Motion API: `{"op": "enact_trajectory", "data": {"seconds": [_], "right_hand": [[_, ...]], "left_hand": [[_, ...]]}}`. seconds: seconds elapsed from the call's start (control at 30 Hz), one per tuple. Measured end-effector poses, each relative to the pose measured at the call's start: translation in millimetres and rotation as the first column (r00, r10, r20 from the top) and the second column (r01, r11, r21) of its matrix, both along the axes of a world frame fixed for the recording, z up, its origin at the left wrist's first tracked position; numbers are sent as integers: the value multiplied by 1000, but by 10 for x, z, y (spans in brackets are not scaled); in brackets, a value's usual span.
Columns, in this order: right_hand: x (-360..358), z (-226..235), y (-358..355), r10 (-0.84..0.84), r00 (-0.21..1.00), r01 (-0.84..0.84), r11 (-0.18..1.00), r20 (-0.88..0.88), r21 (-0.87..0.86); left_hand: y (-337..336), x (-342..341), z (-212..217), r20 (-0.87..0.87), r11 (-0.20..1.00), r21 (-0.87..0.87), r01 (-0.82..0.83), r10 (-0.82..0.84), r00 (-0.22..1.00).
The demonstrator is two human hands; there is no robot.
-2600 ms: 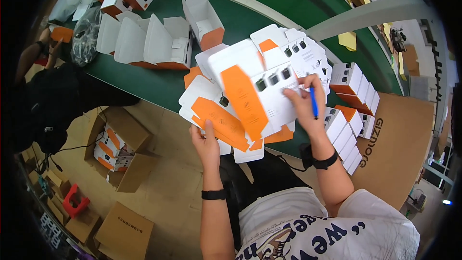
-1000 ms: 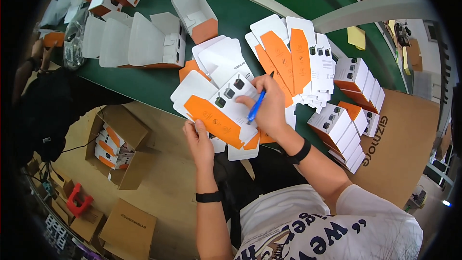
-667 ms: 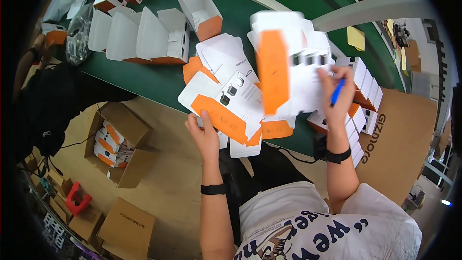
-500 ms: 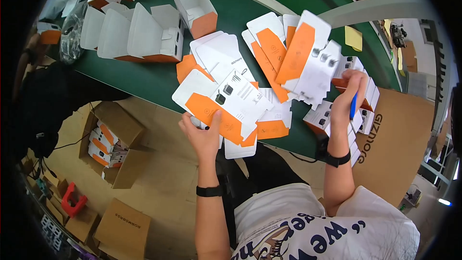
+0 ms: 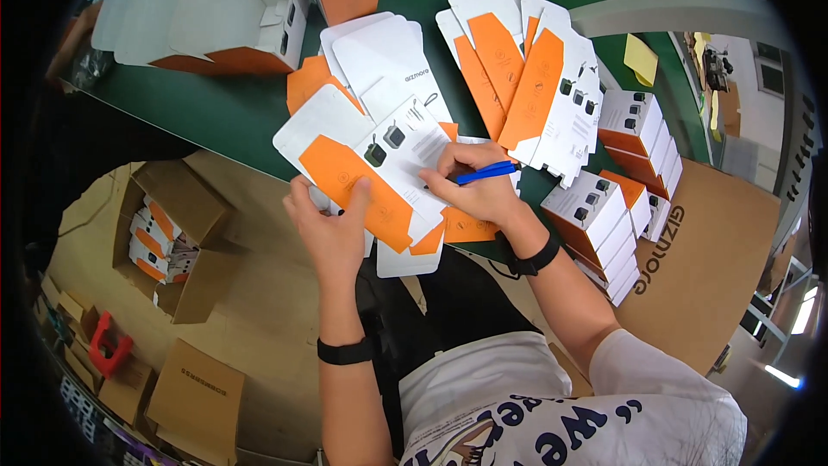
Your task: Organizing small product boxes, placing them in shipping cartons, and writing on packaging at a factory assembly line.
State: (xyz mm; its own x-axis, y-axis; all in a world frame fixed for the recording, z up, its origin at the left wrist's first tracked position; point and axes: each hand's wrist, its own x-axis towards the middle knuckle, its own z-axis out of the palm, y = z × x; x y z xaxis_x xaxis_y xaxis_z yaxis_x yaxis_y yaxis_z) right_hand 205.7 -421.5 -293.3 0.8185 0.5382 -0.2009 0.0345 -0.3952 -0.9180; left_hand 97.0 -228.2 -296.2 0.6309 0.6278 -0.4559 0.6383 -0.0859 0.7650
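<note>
My left hand [image 5: 332,229] grips the lower edge of a flattened white-and-orange box [image 5: 355,194], thumb on its orange panel and fingers underneath. This box lies over several other flat boxes at the table's near edge. In my right hand [image 5: 477,185] is a blue pen [image 5: 490,173], slanted, its tip end hidden by the fingers. That hand rests over the right part of the same box's printed side. Just beyond it, a fanned pile of flat boxes [image 5: 530,91] lies on the green table [image 5: 211,125].
Folded small boxes [image 5: 586,207] are stacked at the right, beside a large brown carton [image 5: 707,233]. Open white boxes [image 5: 220,13] stand at the far left. On the floor sit a brown carton [image 5: 203,207] of flat boxes and a red tape dispenser [image 5: 109,345].
My right hand has moved left from beside the far pile to the box under my left hand. The top box of that pile, raised before, now lies flat. The view has shifted.
</note>
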Motion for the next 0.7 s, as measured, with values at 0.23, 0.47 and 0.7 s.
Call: {"op": "enact_trajectory", "data": {"seconds": [0.23, 0.47, 0.7], "right_hand": [[17, -84, -29, 81, 989, -75, 996, 127, -51], [-45, -68, -27, -242, 925, 217, 969, 294, 115], [-70, 268, 439, -208, 885, 291, 945, 416, -147]], "left_hand": [[-6, -3, -36, -4, 1000, 30, 4, -4, 1000], [10, 47, 10, -35, 998, 52, 44, -42, 999], [5, -267, -247, 132, 996, -77, -48, 58, 989]]}}
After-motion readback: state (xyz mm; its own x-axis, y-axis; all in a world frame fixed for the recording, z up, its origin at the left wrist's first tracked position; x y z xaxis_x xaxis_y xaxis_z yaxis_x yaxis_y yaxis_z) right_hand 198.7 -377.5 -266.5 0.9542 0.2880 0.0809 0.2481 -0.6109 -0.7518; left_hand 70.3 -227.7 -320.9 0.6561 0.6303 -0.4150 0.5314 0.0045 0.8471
